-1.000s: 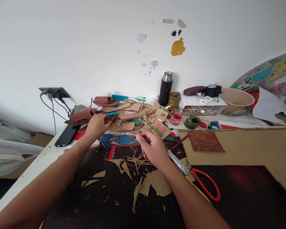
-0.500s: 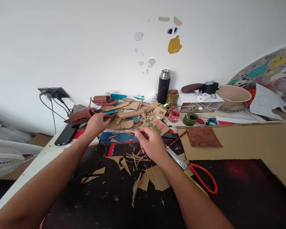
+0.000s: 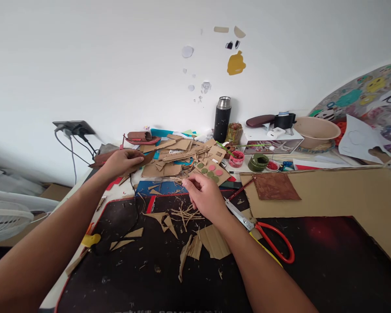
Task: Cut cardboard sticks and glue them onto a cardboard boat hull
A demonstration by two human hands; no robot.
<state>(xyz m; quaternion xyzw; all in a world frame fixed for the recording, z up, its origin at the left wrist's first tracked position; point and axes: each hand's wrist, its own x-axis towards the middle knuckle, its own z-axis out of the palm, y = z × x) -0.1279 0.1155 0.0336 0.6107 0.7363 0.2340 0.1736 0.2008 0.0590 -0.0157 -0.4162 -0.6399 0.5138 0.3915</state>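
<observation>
My left hand (image 3: 124,162) is closed on a brown-painted cardboard piece (image 3: 150,157), held by its edge over the left end of the scrap pile. Thumb and fingers of my right hand (image 3: 204,192) meet in a pinch; whatever they hold is too small to make out. Below that hand lie thin cardboard strips (image 3: 186,214) on the dark mat (image 3: 133,278). A model boat (image 3: 141,138) of reddish-brown card stands behind my left hand, and a second brown model (image 3: 102,159) is partly hidden by it. Red-handled scissors (image 3: 247,224) lie beside my right forearm.
Cardboard scraps (image 3: 172,154) are heaped at the back. Paint pots, red (image 3: 236,159) and green (image 3: 258,162), stand near a black flask (image 3: 223,119). On the right lie a large cardboard sheet (image 3: 329,191) and a brown-painted square (image 3: 276,186). A yellow object (image 3: 91,240) sits by my left forearm.
My left hand has moved left and slightly up with the brown cardboard piece, and the yellow object by the forearm has come into sight. My right hand has hardly moved.
</observation>
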